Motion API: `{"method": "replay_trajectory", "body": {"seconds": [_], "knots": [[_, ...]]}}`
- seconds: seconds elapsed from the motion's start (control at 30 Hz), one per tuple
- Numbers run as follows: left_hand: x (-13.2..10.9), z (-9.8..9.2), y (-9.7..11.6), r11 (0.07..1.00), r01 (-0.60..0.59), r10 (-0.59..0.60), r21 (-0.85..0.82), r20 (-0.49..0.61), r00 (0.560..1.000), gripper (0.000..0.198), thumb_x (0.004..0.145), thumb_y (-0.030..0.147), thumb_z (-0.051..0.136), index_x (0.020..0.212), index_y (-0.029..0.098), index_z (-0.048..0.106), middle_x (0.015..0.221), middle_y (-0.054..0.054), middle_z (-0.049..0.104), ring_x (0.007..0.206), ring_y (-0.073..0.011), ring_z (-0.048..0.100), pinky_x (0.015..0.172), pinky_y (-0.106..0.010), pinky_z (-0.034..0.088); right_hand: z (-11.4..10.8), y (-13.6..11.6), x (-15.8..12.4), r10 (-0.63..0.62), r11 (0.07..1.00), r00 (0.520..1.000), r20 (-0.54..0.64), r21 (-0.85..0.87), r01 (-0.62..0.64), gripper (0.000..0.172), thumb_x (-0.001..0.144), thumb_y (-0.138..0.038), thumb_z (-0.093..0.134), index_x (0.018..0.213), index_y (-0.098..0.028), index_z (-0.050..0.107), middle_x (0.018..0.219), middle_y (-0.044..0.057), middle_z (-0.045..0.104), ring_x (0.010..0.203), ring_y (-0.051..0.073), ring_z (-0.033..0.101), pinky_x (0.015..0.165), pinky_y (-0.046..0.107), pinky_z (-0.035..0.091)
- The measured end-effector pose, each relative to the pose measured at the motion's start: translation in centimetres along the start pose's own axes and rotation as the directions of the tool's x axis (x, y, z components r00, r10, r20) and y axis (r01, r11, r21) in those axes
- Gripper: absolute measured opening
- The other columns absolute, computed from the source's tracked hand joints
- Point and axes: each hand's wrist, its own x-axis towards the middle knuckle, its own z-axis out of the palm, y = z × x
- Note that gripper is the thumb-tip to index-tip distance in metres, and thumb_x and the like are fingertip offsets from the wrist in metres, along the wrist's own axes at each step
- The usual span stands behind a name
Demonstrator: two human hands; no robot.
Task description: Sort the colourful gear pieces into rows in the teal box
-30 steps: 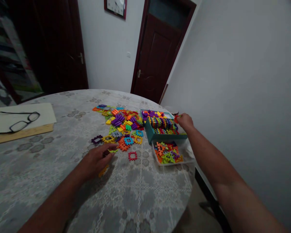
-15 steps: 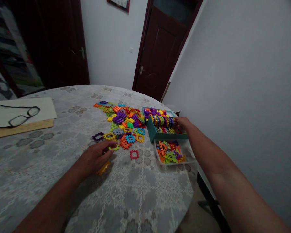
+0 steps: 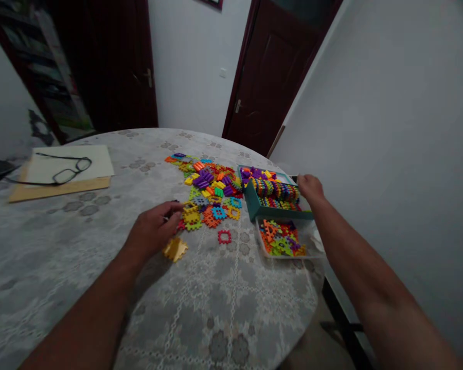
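My left hand is closed, thumb and fingers pinched on a yellow piece at the near left edge of a pile of colourful toothed plastic pieces. An orange-yellow square piece lies just below its fingers. My right hand is at the far right end of a teal box filled with rows of stacked pieces; its fingers are bent down and partly hidden, so what they hold cannot be made out. A red square frame lies apart on the tablecloth.
A clear tray of mixed pieces stands in front of the teal box, and another box of purple and yellow pieces is behind it. Glasses rest on paper at the left. A wall rises at the right.
My left hand has closed on a yellow piece, and the orange-yellow square below it is more exposed. My right hand has risen slightly at the box's end. The whole view has shifted.
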Motion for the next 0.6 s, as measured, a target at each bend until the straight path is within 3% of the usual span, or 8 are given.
{"method": "replay_trajectory", "body": {"seconds": [0.07,0.13,0.17,0.23,0.3,0.33,0.47,0.6], "knots": [[0.1,-0.4,-0.6,0.998,0.049,-0.043,0.049,-0.111,0.993,0.044,0.099,0.044,0.052,0.127,0.024,0.081,0.125,-0.007,0.084,0.104,-0.0274,0.080,0.102,-0.038,0.062,0.0,-1.8,-2.5,-0.085,0.996,0.996,-0.014,0.041,0.086,0.049,0.107,-0.046,0.045,0.110,-0.012,0.080,0.116,0.025,0.079,0.110,0.034,0.071,0.099,0.044,0.054],[0.3,-0.4,-1.5,0.987,0.085,-0.057,0.135,-0.196,0.979,0.045,0.101,0.033,0.050,0.135,0.019,0.077,0.136,-0.013,0.080,0.121,-0.0294,0.076,0.114,-0.042,0.058,0.6,-4.2,-6.6,-0.307,0.933,0.951,-0.027,0.187,0.306,0.044,0.107,-0.048,0.050,0.114,-0.017,0.080,0.116,0.017,0.080,0.107,0.032,0.072,0.098,0.044,0.055],[0.4,-0.3,-2.1,0.977,0.085,-0.044,0.197,-0.205,0.978,0.046,0.100,0.027,0.050,0.137,0.017,0.075,0.141,-0.015,0.077,0.131,-0.0311,0.072,0.120,-0.044,0.054,1.1,-5.4,-9.2,-0.428,0.871,0.904,0.002,0.268,0.412,0.040,0.106,-0.048,0.053,0.114,-0.020,0.080,0.115,0.014,0.080,0.105,0.031,0.073,0.098,0.043,0.057],[0.4,0.4,-3.3,0.952,0.088,-0.033,0.294,-0.185,0.982,0.048,0.099,0.021,0.052,0.143,0.017,0.072,0.148,-0.017,0.072,0.143,-0.0323,0.064,0.128,-0.047,0.048,2.3,-8.0,-14.9,-0.652,0.714,0.753,0.093,0.411,0.567,0.030,0.107,-0.043,0.058,0.119,-0.023,0.078,0.118,0.012,0.079,0.107,0.029,0.073,0.101,0.045,0.059],[0.4,1.2,-4.1,0.938,0.079,-0.034,0.337,-0.139,0.990,0.050,0.098,0.017,0.055,0.145,0.016,0.070,0.150,-0.018,0.070,0.146,-0.0331,0.062,0.129,-0.048,0.046,3.8,-10.3,-20.4,-0.788,0.589,0.592,0.168,0.483,0.648,0.029,0.106,-0.036,0.064,0.131,-0.025,0.073,0.133,0.013,0.076,0.125,0.031,0.070,0.113,0.051,0.056],[0.3,1.6,-4.4,0.933,0.066,-0.027,0.354,-0.115,0.993,0.050,0.097,0.016,0.057,0.145,0.016,0.070,0.151,-0.019,0.069,0.146,-0.0338,0.062,0.129,-0.048,0.047,4.6,-11.4,-22.7,-0.820,0.557,0.537,0.197,0.488,0.672,0.034,0.104,-0.033,0.068,0.136,-0.025,0.071,0.139,0.014,0.074,0.132,0.032,0.067,0.118,0.054,0.054],[0.2,2.7,-4.3,0.909,-0.090,0.074,0.406,0.055,0.996,0.047,0.099,0.018,0.061,0.145,0.017,0.071,0.148,-0.019,0.071,0.141,-0.0353,0.064,0.124,-0.051,0.049,7.4,-14.6,-28.5,-0.820,0.572,0.506,0.268,0.418,0.705,0.052,0.100,-0.032,0.076,0.149,-0.019,0.065,0.158,0.020,0.060,0.150,0.039,0.053,0.126,0.060,0.047],[0.3,2.8,-3.5,0.921,-0.226,0.177,0.316,0.179,0.968,0.044,0.101,0.018,0.061,0.144,0.021,0.071,0.145,-0.016,0.074,0.137,-0.0328,0.066,0.123,-0.051,0.049,9.2,-16.2,-30.0,-0.828,0.560,0.480,0.290,0.388,0.732,0.056,0.101,-0.038,0.077,0.153,-0.023,0.063,0.163,0.017,0.057,0.154,0.039,0.048,0.128,0.059,0.041]]}}
